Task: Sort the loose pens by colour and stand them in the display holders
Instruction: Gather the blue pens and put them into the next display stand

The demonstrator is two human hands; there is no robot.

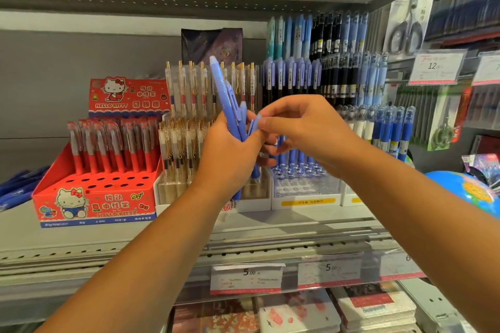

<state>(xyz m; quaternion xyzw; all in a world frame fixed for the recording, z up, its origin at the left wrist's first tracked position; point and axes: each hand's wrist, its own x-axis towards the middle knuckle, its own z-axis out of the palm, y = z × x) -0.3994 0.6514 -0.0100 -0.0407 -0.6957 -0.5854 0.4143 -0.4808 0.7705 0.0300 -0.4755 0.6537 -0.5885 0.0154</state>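
Observation:
My left hand (230, 154) grips a bunch of periwinkle-blue pens (226, 94) upright in front of the shelf, their tops sticking up past my fingers. My right hand (300, 130) pinches the top of one pen (254, 124) in that bunch with thumb and forefinger. Behind my hands stands a clear tiered holder (303, 184) with matching blue pens in its upper rows and empty holes in front. Left of it a clear holder (173, 184) carries gold-clipped pens. A red Hello Kitty box (94, 197) holds red pens, with empty front holes.
Several loose dark blue pens (16, 189) lie on the shelf at far left. Black and blue pens (338, 73) fill the back tiers. Price tags (246, 278) line the shelf edge. A blue globe (470, 192) sits at right, notebooks (297, 313) below.

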